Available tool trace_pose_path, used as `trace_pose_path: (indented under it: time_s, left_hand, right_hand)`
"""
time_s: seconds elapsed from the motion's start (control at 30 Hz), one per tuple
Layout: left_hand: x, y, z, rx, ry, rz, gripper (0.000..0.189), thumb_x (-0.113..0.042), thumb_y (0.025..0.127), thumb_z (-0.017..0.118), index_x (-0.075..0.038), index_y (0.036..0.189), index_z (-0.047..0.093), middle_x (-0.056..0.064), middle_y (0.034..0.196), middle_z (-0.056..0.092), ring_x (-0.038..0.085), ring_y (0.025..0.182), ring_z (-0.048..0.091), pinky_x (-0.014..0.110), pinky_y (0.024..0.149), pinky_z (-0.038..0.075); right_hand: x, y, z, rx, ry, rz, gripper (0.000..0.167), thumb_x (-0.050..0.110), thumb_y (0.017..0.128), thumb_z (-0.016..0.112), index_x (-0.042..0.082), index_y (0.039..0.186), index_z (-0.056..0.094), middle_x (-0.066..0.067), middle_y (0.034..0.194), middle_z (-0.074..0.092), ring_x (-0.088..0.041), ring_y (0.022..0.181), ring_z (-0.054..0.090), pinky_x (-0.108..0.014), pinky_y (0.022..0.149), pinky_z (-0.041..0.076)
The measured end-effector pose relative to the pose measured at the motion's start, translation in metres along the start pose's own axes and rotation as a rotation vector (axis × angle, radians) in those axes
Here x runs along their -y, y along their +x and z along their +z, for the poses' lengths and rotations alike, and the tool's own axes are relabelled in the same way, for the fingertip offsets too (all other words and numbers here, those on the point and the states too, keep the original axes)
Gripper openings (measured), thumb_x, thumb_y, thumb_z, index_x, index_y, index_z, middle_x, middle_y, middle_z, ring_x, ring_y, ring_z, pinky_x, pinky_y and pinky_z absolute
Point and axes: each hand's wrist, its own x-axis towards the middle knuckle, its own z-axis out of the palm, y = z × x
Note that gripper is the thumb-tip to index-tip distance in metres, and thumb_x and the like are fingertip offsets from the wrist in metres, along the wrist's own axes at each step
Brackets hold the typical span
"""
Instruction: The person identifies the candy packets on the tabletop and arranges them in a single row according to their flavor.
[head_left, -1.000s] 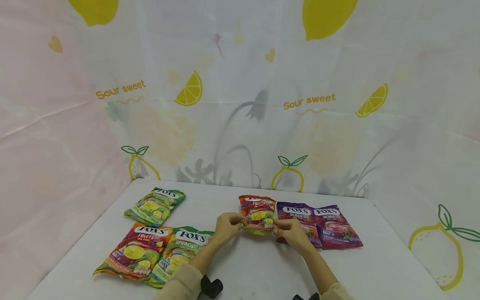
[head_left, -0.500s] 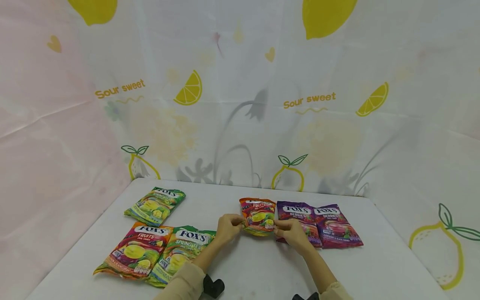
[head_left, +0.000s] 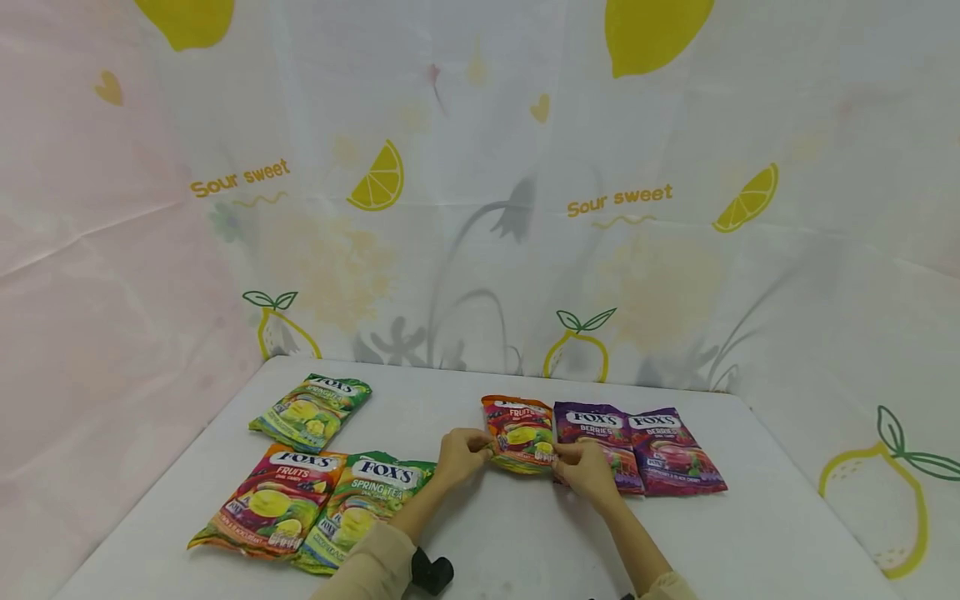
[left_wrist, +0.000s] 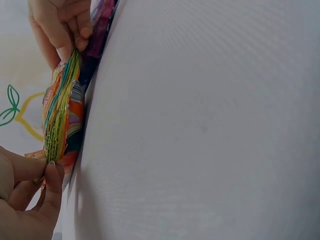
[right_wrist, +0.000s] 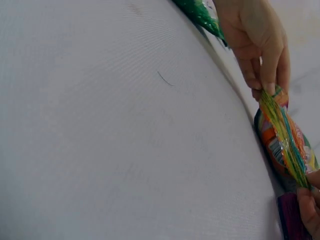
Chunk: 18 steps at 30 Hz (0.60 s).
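An orange-and-red Fox's Fruits candy bag (head_left: 521, 433) is held between both hands at the middle of the table, just left of the purple bags. My left hand (head_left: 461, 457) pinches its lower left corner. At the lower right corner my right hand (head_left: 587, 472) pinches the bag between thumb and fingers. In the left wrist view the bag's crimped bottom edge (left_wrist: 62, 110) faces the camera, stretched between the two pinches. Partly behind the right hand lies a purple Fox's Berries bag (head_left: 592, 419). A second Berries bag (head_left: 677, 454) lies right beside it.
On the left of the white table (head_left: 510, 542) lie another Fruits bag (head_left: 273, 500), a green Spring Tea bag (head_left: 367, 492) partly covered by the left forearm, and a second Spring Tea bag (head_left: 313, 411) behind them. A lemon-printed cloth (head_left: 480, 275) stands along the back.
Both hands, with the Fruits candy bag pinched between them, have shifted slightly right and toward the person, and the bag sits a little lower. The other bags stay where they were.
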Motion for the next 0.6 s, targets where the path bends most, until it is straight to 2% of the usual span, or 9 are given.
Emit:
trace_pose_path:
  time_s: [0.1,0.27,0.47,0.6]
  left_hand:
    - [0.001,-0.001,0.001,-0.015,0.026,-0.004,0.012,0.01,0.076,0.065,0.008,0.086,0.07,0.017,0.082,0.071,0.025,0.073,0.065,0.03,0.064,0.052]
    - [-0.001,-0.005,0.001,-0.026,0.1,-0.038,0.006,0.006,0.075,0.068,0.007,0.081,0.069,0.014,0.073,0.068,0.016,0.064,0.057,0.024,0.056,0.046]
    - [-0.007,-0.011,0.0,-0.034,0.174,-0.151,0.011,-0.001,0.074,0.072,0.006,0.078,0.066,0.011,0.07,0.065,0.016,0.062,0.059,0.025,0.053,0.046]
    - [-0.011,-0.012,0.0,-0.052,0.209,-0.15,0.01,0.0,0.074,0.07,0.006,0.077,0.064,0.011,0.068,0.064,0.015,0.06,0.056,0.025,0.052,0.045]
  right_hand:
    - [0.001,-0.003,0.001,-0.014,-0.105,-0.049,0.03,0.0,0.081,0.065,-0.007,0.111,0.065,-0.011,0.086,0.067,-0.019,0.075,0.054,-0.032,0.065,0.048]
    - [0.001,-0.007,0.006,0.0,-0.204,-0.103,0.035,0.002,0.083,0.064,-0.008,0.117,0.061,-0.002,0.071,0.058,-0.012,0.062,0.047,-0.025,0.053,0.04]
    - [0.002,-0.015,0.01,0.029,-0.321,-0.136,0.041,0.003,0.082,0.065,-0.008,0.12,0.059,-0.002,0.073,0.058,-0.011,0.061,0.046,-0.022,0.052,0.037]
    - [0.002,-0.019,0.012,0.017,-0.402,-0.162,0.043,0.003,0.08,0.068,-0.008,0.121,0.058,-0.003,0.08,0.059,-0.013,0.066,0.045,-0.025,0.057,0.039]
